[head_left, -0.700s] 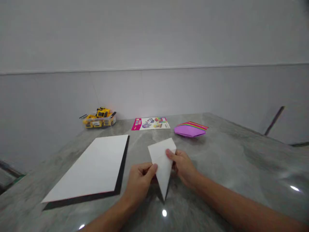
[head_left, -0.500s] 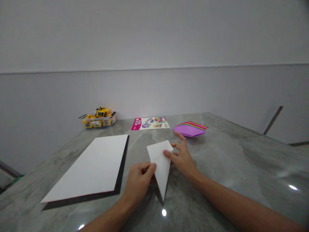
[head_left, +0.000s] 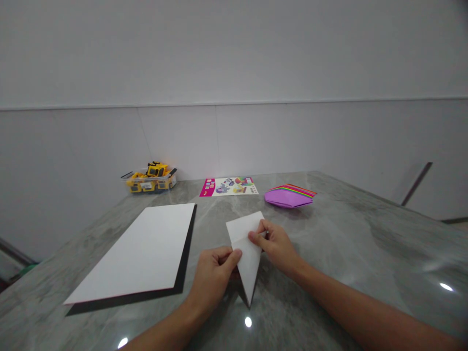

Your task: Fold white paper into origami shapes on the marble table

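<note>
Between my hands is a folded white paper (head_left: 248, 263), narrowing to a point toward me, with a broad flat edge at its far end. My left hand (head_left: 215, 273) pinches its left side, thumb on top and fingers underneath. On the right side my right hand (head_left: 276, 246) grips the paper near the upper edge, with the thumb on the front and the index finger curled at the edge. The fingers under the paper are partly hidden. The sharp tip points down toward the grey table.
To the left, a large white board or sheet (head_left: 139, 253) lies with a dark edge below it. A clear bin of yellow toy vehicles (head_left: 151, 183), a colourful booklet (head_left: 229, 186) and purple folded paper with rainbow edges (head_left: 288, 197) are at the back of the marbled table (head_left: 365, 243).
My right index finger, stretched out before, has curled in to pinch the paper's right edge. The left hand keeps its hold, and the view has shifted slightly.
</note>
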The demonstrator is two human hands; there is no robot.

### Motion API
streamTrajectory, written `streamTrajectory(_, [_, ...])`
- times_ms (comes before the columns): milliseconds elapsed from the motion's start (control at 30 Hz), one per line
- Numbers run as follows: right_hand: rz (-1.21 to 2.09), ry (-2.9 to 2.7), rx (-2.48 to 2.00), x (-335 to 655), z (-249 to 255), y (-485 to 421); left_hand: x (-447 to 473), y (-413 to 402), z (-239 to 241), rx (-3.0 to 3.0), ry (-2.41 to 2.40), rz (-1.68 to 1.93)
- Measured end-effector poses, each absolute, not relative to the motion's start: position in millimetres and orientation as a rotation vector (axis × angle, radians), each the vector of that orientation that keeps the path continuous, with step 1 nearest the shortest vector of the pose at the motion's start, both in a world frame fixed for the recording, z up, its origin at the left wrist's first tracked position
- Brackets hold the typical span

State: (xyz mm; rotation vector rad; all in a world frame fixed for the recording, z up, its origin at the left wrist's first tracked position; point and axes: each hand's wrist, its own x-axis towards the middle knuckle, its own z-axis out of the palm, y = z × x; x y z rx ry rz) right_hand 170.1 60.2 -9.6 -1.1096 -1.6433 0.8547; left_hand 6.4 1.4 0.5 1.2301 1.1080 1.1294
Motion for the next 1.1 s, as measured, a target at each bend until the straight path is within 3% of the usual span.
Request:
streamTrajectory(467, [0.851, -1.594, -1.079, 168, -8, 58, 5, 3, 9, 1.093, 0.896, 1.291])
streamTrajectory(667, [0.826, -1.694, -1.095, 171, -4, 57, 0, 8, -1, 1.168, 1.026, 1.154])
streamTrajectory(1100, [0.676, -1.765, -1.108, 168, 6, 50, 3, 8, -1, 0.96, 1.019, 1.204])
